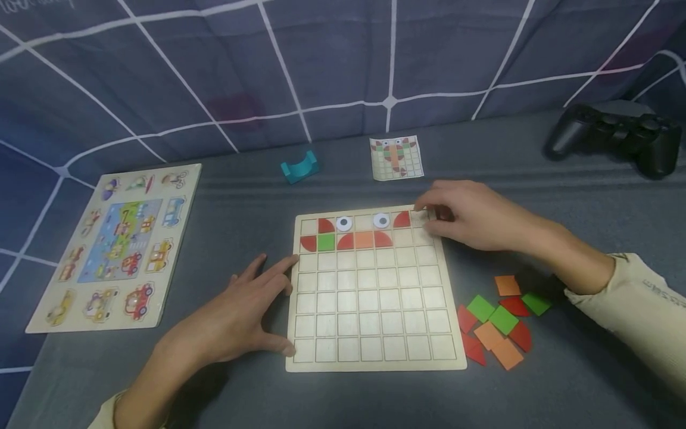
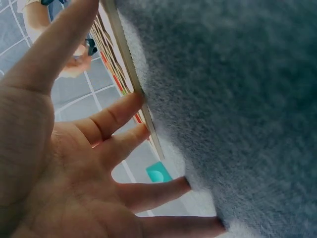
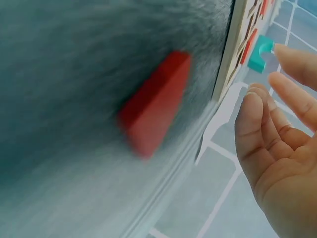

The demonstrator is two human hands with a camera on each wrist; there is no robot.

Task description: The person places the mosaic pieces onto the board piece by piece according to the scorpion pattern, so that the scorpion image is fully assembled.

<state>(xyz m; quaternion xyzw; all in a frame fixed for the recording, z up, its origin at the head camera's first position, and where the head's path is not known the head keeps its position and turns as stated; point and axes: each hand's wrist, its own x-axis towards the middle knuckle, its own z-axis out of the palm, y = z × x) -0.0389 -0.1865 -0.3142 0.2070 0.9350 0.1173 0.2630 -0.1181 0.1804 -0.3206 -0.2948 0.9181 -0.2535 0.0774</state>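
Observation:
A wooden grid board (image 1: 375, 366) lies flat on the cloth. Its top two rows hold red quarter-circle tiles (image 1: 401, 219), a green square tile (image 1: 326, 242), an orange square tile (image 1: 364, 239) and two round eye pieces (image 1: 344, 223). My left hand (image 1: 236, 322) is spread along the board's left side, thumb and fingertips at the edge. Over the top right corner of the board is my right hand (image 1: 471, 214), thumb and index finger apart. In the right wrist view its other fingers curl inward, and nothing shows between them.
Loose red, green and orange tiles (image 1: 504, 320) lie right of the board. Behind it are a printed pattern card (image 1: 396, 170) and a teal curved block (image 1: 300, 168). A vehicle puzzle board (image 1: 166, 238) lies left; a black game controller (image 1: 613, 137) sits at back right.

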